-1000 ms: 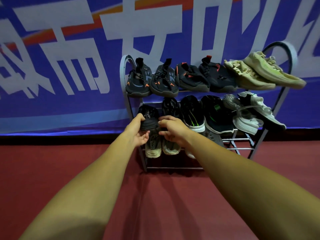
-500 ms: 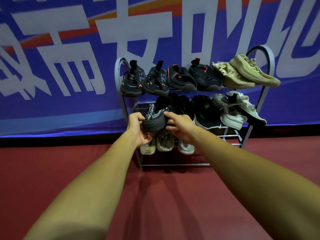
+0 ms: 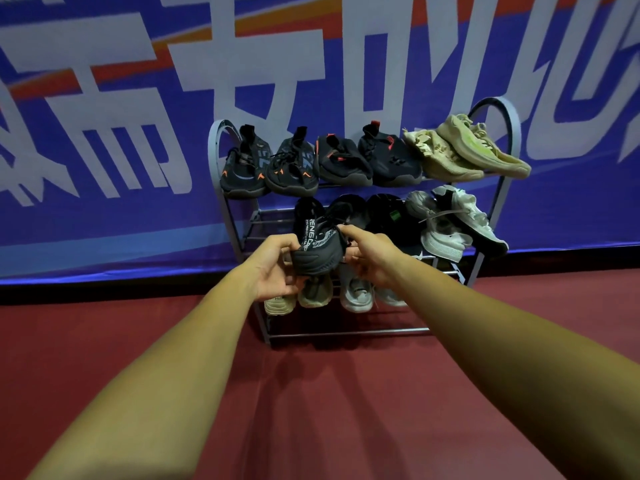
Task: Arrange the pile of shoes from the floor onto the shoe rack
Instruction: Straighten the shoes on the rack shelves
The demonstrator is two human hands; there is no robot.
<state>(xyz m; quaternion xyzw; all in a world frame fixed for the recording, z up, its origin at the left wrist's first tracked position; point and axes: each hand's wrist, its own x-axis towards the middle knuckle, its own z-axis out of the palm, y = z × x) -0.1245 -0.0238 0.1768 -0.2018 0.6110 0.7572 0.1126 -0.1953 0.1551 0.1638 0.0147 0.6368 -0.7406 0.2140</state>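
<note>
Between your left grip point(image 3: 273, 268) and right grip point(image 3: 372, 258) sits a shoe point(image 3: 317, 251), before the rack point(image 3: 346, 331); a banner point(image 3: 104, 209) stands behind.

Black shoe point(image 3: 317, 249) at rack's point(image 3: 498, 216) middle tier

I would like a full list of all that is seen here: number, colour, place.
shoe rack: one, grey metal, centre of view
dark shoes: four, black with orange or red marks, top shelf left
beige shoes: two, beige, top shelf right
black shoes: count unclear, black, middle shelf
white shoes: two, white-grey, middle shelf right
pale shoes: four, beige and light grey, bottom shelf
held shoe: one, black with white lettering, before the middle shelf
banner: one, blue with white characters, behind the shoe rack
floor: dark red, below
left hand: grips the held shoe's left side
right hand: grips its right side
</note>
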